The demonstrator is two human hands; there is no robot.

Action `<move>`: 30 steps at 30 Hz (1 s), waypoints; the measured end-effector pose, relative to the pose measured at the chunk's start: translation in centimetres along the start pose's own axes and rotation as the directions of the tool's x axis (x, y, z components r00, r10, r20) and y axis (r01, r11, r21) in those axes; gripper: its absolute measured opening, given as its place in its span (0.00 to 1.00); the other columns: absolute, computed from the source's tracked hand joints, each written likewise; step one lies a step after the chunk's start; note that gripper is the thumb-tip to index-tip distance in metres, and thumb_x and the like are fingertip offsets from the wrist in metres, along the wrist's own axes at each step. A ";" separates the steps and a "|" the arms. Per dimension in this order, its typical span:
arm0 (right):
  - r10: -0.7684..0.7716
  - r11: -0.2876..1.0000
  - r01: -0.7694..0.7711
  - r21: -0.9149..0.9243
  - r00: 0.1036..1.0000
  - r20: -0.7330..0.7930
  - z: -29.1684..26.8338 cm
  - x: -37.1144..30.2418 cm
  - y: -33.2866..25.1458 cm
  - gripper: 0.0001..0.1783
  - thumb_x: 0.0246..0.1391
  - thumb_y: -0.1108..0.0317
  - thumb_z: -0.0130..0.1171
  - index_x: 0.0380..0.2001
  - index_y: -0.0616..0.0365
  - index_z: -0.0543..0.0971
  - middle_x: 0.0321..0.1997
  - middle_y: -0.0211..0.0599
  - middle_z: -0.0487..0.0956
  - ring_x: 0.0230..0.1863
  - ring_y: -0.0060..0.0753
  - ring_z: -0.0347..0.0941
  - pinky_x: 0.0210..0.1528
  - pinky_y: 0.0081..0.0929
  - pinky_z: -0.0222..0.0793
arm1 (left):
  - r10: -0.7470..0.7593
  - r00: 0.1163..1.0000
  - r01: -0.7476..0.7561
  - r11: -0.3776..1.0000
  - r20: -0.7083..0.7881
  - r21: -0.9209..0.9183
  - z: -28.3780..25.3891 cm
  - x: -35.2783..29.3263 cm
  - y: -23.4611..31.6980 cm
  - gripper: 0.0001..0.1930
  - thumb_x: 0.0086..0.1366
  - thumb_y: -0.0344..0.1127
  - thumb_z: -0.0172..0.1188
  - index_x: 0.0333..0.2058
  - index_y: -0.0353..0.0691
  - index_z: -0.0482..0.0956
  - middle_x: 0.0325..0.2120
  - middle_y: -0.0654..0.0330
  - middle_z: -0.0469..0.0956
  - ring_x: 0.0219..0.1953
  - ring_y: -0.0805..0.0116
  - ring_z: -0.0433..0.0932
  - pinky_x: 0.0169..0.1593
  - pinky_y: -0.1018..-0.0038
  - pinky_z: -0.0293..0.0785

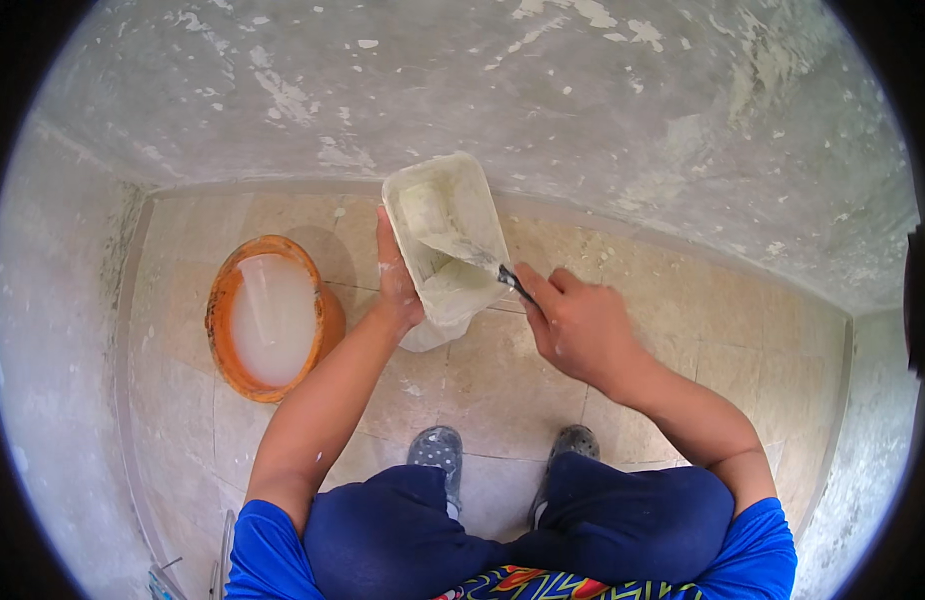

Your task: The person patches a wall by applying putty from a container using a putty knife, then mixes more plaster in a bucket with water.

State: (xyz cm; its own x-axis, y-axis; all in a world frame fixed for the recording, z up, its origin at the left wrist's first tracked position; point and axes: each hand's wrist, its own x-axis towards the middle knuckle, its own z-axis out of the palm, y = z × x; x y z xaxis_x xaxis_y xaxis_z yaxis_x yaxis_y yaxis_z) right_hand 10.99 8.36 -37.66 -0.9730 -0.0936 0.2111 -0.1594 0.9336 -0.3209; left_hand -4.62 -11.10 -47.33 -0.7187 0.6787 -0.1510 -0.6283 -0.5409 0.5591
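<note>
In front of me my left hand [398, 280] grips the left side of a whitish rectangular plastic tub [391, 215], tilted with its mouth toward me. Pale wet plaster-like paste [458, 285] coats its inside and lies at the near end. My right hand [578, 325] is closed around the black handle of a putty knife [513, 280]. The knife's smeared blade reaches into the tub, touching or close to the paste. Most of the left fingers are hidden under the tub.
An orange bucket [218, 325] of cloudy whitish water stands on the tiled floor [503, 400] to the left. Something white lies below the tub, partly hidden. A grey, patchily plastered wall [483, 90] rises ahead. Thin metal rods [223, 550] show at the lower left, near my shoes [438, 450].
</note>
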 end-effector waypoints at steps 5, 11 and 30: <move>0.123 0.988 -0.139 0.066 0.969 0.212 1.7 -1.4 -1.7 0.16 0.66 0.64 0.58 0.49 0.64 0.79 0.24 0.48 0.81 0.26 0.55 0.82 0.27 0.50 0.76 | 0.111 0.992 -0.107 0.992 -0.062 0.070 0.0 0.5 0.5 0.54 0.66 0.85 0.42 0.74 0.45 0.62 0.64 0.52 0.73 0.63 0.53 0.76 0.66 0.53 0.76; 0.220 0.667 -0.399 0.629 0.912 0.345 3.1 -1.3 0.8 0.12 0.68 0.63 0.59 0.41 0.63 0.79 0.19 0.39 0.76 0.19 0.34 0.73 0.20 0.39 0.61 | 0.075 0.989 -0.074 0.997 -0.129 0.013 0.9 0.8 -0.3 0.51 0.67 0.84 0.42 0.73 0.47 0.64 0.60 0.55 0.77 0.59 0.56 0.79 0.62 0.54 0.79; 0.632 0.379 -0.456 0.805 0.763 0.134 -4.2 -8.4 2.2 0.13 0.67 0.68 0.63 0.51 0.64 0.82 0.30 0.28 0.78 0.29 0.17 0.69 0.31 0.22 0.64 | -0.336 0.920 0.349 0.937 0.202 -0.030 9.5 4.1 -7.6 0.49 0.71 0.79 0.42 0.74 0.44 0.62 0.68 0.51 0.70 0.66 0.50 0.74 0.69 0.51 0.73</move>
State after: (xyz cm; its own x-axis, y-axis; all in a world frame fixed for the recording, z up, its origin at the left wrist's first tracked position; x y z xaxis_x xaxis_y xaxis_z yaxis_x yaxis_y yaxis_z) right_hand 19.51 12.65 -36.30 -0.8655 0.4726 -0.1659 0.2487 0.1179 -0.9614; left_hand 0.02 0.47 -44.46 -0.3895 0.9066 -0.1623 -0.8485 -0.2846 0.4461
